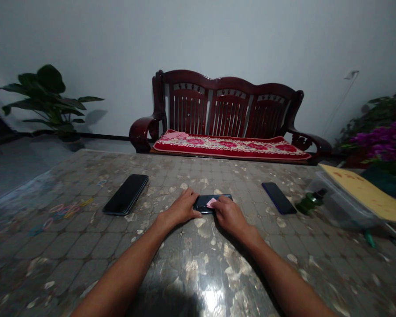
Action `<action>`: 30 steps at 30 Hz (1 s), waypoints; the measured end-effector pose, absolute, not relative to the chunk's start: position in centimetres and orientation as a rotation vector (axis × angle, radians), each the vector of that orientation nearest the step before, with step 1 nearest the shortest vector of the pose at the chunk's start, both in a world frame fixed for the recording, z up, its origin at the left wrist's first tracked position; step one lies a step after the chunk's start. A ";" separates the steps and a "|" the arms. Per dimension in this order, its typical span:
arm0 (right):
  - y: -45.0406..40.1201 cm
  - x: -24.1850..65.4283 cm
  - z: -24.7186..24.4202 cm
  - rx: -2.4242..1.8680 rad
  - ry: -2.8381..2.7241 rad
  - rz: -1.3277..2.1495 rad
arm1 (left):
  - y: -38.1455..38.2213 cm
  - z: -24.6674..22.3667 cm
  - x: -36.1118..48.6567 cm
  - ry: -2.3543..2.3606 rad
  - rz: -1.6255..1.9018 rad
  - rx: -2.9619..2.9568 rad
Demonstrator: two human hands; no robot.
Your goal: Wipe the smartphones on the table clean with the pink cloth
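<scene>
A dark smartphone (203, 203) lies flat and crosswise on the table in front of me. My left hand (186, 205) grips its left end, thumb on the near edge and fingers on the far edge. Pinched in my right hand (227, 211) is a small pink cloth (211, 202), which rests against the phone's upper face. My right hand covers part of the phone's right half. Another black smartphone (127, 194) lies to the left of my hands. A third smartphone (279, 198), with a blue edge, lies to the right.
Colourful rubber bands (66, 210) lie at the left. A green spray bottle (310, 201) stands at the right beside a clear plastic box (343, 207) with a yellow board (366, 191) on top. Beyond the patterned table (171, 171) is a wooden bench (214, 105).
</scene>
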State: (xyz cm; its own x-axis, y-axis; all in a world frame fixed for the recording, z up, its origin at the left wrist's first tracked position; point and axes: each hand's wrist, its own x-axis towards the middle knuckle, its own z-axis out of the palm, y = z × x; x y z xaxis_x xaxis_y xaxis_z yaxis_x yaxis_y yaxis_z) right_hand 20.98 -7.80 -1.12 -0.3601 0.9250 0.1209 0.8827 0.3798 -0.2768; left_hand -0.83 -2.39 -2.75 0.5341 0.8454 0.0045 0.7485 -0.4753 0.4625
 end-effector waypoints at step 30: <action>-8.6 24.1 -1.7 -1.703 -2.300 0.061 | -2.6 -1.9 -0.5 1.352 0.265 2.353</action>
State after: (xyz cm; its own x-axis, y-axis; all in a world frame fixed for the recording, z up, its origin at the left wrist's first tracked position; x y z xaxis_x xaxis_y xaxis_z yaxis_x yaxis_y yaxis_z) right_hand 24.10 -8.56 -1.71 -0.2668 0.9434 0.1967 0.9317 0.3047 -0.1976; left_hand -0.55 -2.61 -1.90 0.5112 0.8586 -0.0388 0.7801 -0.4446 0.4401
